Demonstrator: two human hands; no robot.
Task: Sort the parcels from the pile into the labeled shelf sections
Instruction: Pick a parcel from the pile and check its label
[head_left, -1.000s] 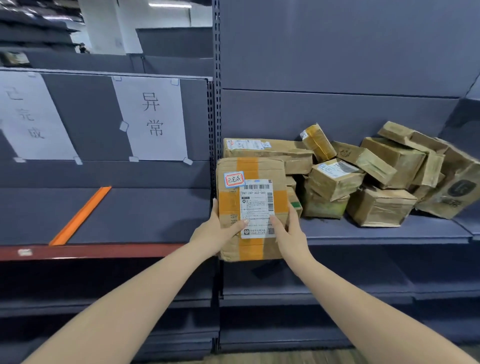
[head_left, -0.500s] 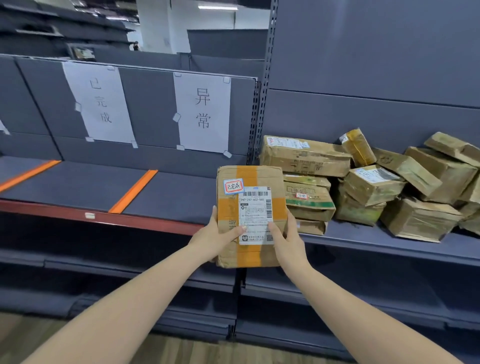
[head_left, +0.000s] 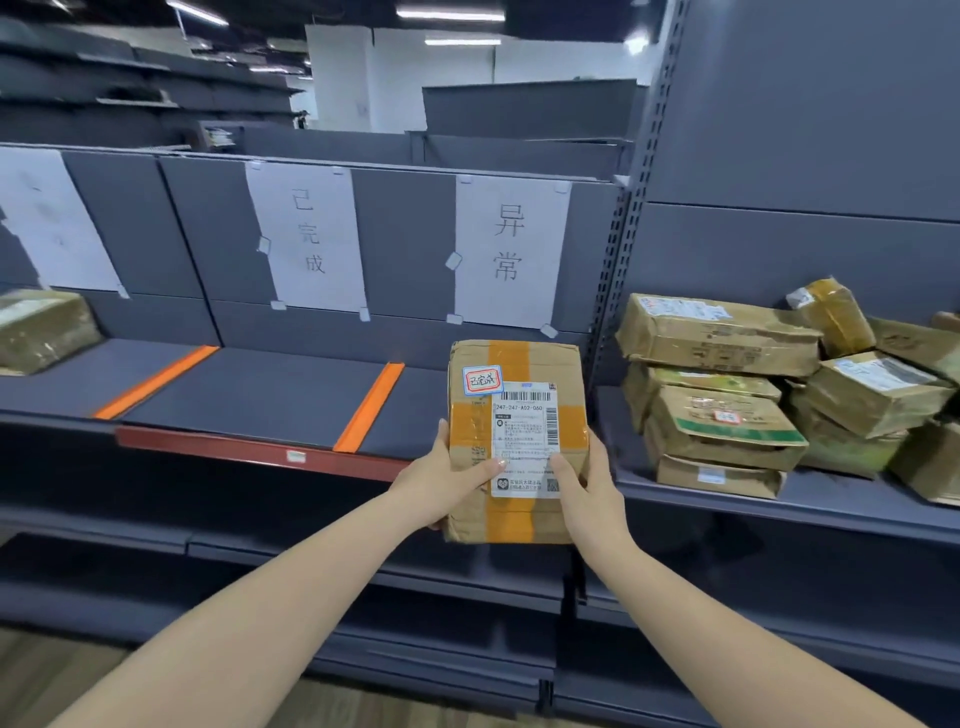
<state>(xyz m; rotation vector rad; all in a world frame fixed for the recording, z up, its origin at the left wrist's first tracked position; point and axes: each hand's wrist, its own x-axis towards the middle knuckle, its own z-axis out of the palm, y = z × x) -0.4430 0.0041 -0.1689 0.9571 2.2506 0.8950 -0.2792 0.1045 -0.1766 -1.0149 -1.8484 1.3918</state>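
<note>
A parcel sits at the centre of the frame, held up in front of the shelf with its labelled face toward the camera and its long axis running top to bottom, nearly upright. Orange tape crosses it both ways; a white shipping label covers the lower right of the face, and a small red-bordered sticker sits at its upper left. The left hand grips the parcel's left edge, thumb laid over the front; the right hand grips the right edge, thumb on the label. Behind, on the back panel, hang two paper signs: 已完成 toward the upper centre-left and 异常 just above the parcel. Two orange dividers lie on the shelf board. At the right of the frame, the pile of brown parcels rests on the neighbouring shelf. One more box sits at the far left edge.
</note>
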